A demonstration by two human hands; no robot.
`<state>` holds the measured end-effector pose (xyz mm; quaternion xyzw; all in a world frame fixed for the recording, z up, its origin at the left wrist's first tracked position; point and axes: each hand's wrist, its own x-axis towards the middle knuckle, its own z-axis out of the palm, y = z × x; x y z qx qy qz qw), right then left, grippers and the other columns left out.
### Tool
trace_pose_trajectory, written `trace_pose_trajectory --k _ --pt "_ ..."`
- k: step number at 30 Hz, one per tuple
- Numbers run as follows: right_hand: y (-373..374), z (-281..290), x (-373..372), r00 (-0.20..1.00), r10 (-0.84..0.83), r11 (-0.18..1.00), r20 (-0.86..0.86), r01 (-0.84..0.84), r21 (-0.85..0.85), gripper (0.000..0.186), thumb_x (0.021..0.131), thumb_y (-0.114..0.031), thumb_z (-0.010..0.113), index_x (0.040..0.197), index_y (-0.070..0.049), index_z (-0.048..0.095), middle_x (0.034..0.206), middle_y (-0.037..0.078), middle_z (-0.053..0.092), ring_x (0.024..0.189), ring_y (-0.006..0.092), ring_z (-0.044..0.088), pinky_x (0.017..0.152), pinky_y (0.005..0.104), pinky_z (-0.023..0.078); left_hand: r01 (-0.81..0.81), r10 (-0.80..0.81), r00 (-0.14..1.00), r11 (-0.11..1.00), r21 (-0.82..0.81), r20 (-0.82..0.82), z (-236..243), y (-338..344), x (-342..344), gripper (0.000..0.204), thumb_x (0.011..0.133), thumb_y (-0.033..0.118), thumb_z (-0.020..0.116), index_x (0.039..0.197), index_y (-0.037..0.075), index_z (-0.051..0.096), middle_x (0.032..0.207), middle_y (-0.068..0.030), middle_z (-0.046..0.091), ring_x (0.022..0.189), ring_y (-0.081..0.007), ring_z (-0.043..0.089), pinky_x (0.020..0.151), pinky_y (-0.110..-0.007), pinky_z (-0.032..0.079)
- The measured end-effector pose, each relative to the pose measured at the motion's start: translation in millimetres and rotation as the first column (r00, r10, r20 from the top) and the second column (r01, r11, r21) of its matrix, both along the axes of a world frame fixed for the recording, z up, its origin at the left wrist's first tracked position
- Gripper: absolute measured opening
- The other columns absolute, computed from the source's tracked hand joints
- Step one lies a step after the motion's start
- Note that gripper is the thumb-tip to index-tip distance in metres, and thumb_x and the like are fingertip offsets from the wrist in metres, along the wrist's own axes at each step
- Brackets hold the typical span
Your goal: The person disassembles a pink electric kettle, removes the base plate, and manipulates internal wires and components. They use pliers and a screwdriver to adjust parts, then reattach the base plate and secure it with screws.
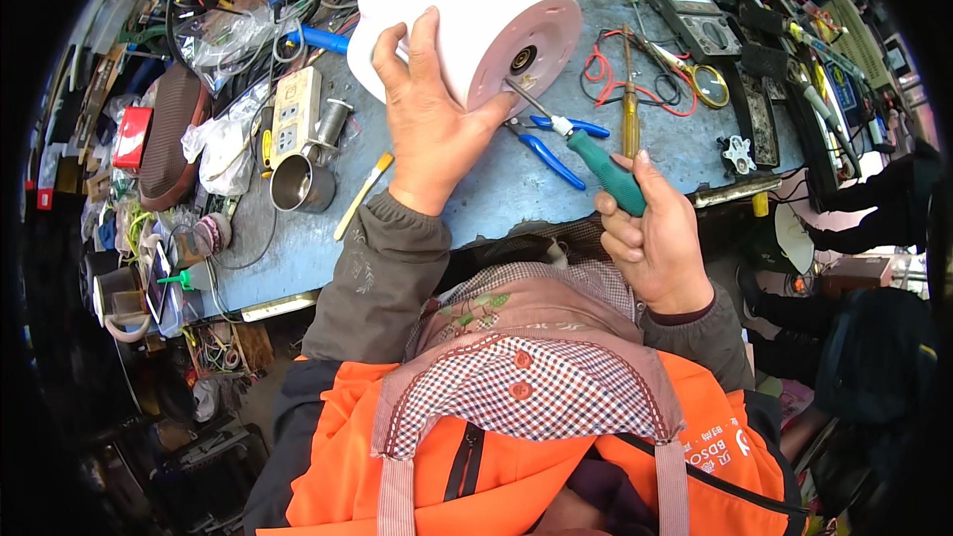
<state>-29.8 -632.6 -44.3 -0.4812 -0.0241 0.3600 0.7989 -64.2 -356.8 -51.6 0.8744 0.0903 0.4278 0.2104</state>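
Note:
A white rounded appliance housing [437,15] lies on its side on the blue workbench [437,201], its flat end turned toward the right. That end has a dark ringed hole in the middle. My left hand [432,114] is spread over the housing and grips its near side, with the thumb by the flat end. In my right hand [660,238] is a green-handled screwdriver [604,169], tilted up and to the left. Its tip meets the flat end beside the dark hole; whether a screw sits there I cannot tell. Blue-handled pliers [551,161] lie beneath the screwdriver's shaft.
An amber-handled screwdriver [630,114], an analog multimeter [700,20] and a magnifying glass [709,86] lie to the right. On the left are a metal cup [301,186], a brush [363,196], a socket strip [295,111] and a brown shoe-like object [174,139].

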Motion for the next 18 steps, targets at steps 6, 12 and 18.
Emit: trace_pose_trajectory --k 6,12,18 --pt "16.0 -11.4 -10.1 0.066 0.147 0.839 0.987 0.521 -0.159 0.040 0.104 -0.008 0.074 0.140 0.002 0.059 0.116 0.014 0.067 0.086 0.0191 0.067 0.072 0.0336 0.057 0.032 -0.032 0.999 0.999 -0.038 -0.005 0.3 1.6 -1.6 0.116 0.065 0.021 0.099 0.163 0.009 0.039 0.151 -0.0236 0.036 0.141 -0.0452 0.045 0.117 -0.052 0.047" --pt "-0.3 5.1 -0.9 0.999 0.035 0.996 0.006 -0.035 0.077 0.036 0.113 -0.018 0.063 0.142 0.002 0.058 0.106 0.011 0.065 0.069 0.0116 0.057 0.061 0.0263 0.047 -0.016 0.016 0.999 1.000 0.003 -0.027 0.3 2.7 -1.2 0.115 0.066 0.021 0.099 0.163 0.008 0.039 0.152 -0.0234 0.035 0.139 -0.0446 0.047 0.116 -0.051 0.049" --pt "17.4 -3.4 -8.1 0.183 0.116 0.882 0.976 0.433 -0.186 0.033 0.101 -0.001 0.072 0.132 0.004 0.063 0.115 0.014 0.068 0.087 0.0186 0.066 0.074 0.0338 0.056 0.006 -0.007 0.999 0.999 -0.036 -0.036 0.9 -0.4 -4.0 0.115 0.065 0.021 0.099 0.163 0.008 0.040 0.152 -0.0228 0.035 0.141 -0.0435 0.046 0.117 -0.050 0.048"
